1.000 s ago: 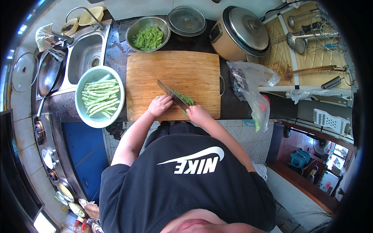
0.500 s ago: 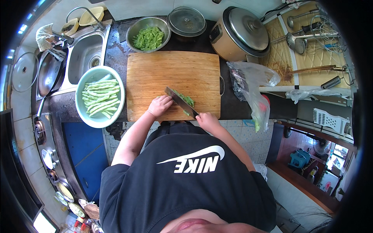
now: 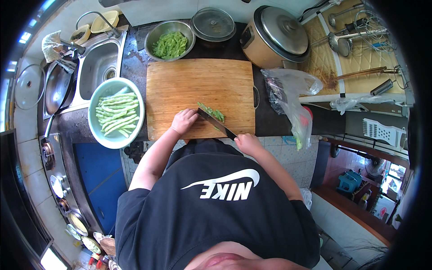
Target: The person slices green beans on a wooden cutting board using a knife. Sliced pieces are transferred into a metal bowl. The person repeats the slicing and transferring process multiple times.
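Note:
My right hand [image 3: 247, 144] is closed round the handle of a kitchen knife [image 3: 216, 123] at the near edge of a wooden cutting board [image 3: 198, 81]. The blade slants away to the left, its far end beside the fingertips of my left hand [image 3: 184, 121]. Those fingers are bent and pressed together on the board; whatever they hold is hidden beneath them. A small heap of sliced green beans [image 3: 211, 111] lies along the far right side of the blade. Left of the board, a pale green basin [image 3: 94, 119] holds whole green beans [image 3: 118, 112].
Behind the board stand a metal bowl [image 3: 149, 48] of cut greens, a lidded pot [image 3: 213, 24] and a rice cooker [image 3: 274, 36]. A plastic bag [image 3: 297, 94] hangs over the counter edge at right. The sink [image 3: 100, 63] is at far left, above a gas stove [image 3: 54, 166].
The knife has shifted slightly right and toward me, together with my right hand. My left hand has barely moved.

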Motion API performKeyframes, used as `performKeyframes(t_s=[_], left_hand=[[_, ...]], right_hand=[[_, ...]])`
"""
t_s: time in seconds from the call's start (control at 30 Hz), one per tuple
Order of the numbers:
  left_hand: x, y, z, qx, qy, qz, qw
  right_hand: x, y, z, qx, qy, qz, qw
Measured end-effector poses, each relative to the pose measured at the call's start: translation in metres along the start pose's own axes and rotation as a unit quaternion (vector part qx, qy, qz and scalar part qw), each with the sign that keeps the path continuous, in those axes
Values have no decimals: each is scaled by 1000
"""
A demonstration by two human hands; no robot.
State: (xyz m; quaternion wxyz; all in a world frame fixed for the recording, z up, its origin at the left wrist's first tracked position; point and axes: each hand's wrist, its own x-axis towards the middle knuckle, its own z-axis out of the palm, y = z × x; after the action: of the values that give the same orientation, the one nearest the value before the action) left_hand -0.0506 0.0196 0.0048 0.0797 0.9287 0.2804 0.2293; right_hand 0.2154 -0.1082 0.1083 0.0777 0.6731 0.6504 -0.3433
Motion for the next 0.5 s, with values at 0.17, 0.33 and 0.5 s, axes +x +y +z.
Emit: performKeyframes(t_s=[0.17, 0.33, 0.5], left_hand=[[0, -1, 0, -8, 18, -5, 1000], [2, -2, -4, -32, 17, 5, 999], [3, -1, -8, -34, 34, -20, 999]], right_hand=[[-15, 17, -8, -35, 20, -3, 999], [-9, 13, -12, 27, 50, 27, 998], [1, -12, 7, 108, 61, 22, 992]])
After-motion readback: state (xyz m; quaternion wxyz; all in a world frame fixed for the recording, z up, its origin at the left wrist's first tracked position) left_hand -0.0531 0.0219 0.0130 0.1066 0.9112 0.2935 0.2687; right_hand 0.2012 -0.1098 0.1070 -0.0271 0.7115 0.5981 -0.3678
